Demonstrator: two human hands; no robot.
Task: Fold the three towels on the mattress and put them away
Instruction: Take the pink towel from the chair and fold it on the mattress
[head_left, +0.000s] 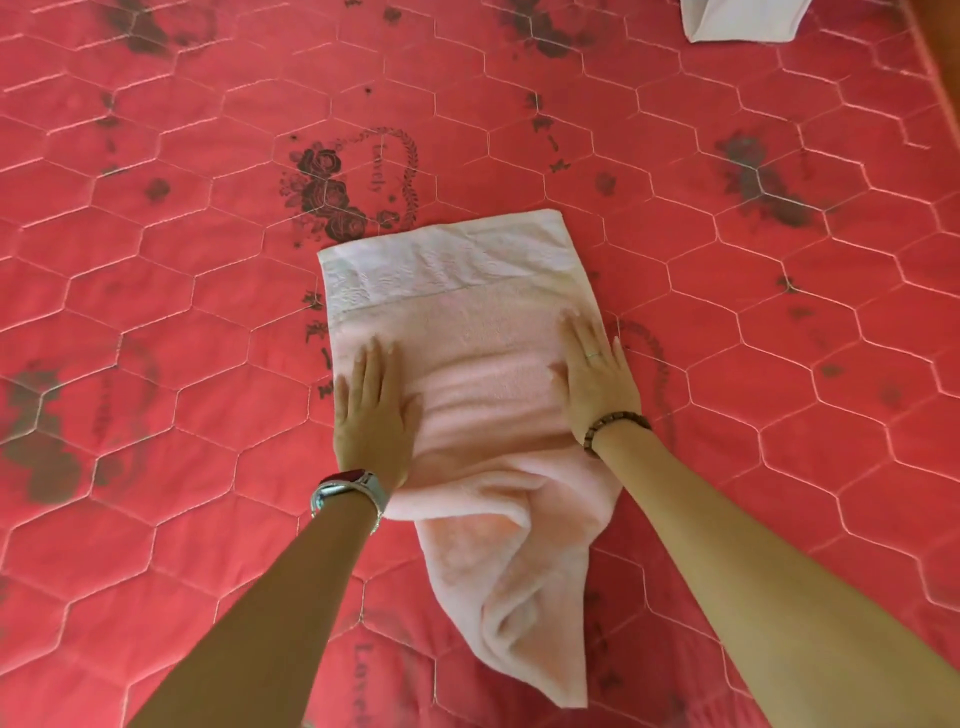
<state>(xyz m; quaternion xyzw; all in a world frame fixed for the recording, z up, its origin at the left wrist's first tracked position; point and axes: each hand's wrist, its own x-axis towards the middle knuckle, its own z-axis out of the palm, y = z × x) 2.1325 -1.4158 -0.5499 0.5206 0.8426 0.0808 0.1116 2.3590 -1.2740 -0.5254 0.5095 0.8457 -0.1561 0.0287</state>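
A pale pink towel (467, 332) lies on the red quilted mattress (182, 291), its far part spread flat with a lighter band across the top. Its near end is bunched and trails toward me. My left hand (374, 410) rests flat, palm down, on the towel's left side, with a watch on the wrist. On the right side my right hand (595, 379) presses flat too, wearing a ring and a bead bracelet. Both hands have straight fingers and grip nothing. A white cloth (743, 21), perhaps another towel, shows at the top right edge, cut off by the frame.
The mattress fills the view, printed with dark rose patterns and hexagon stitching. A brown edge (943, 62) runs along the top right corner, beyond the mattress.
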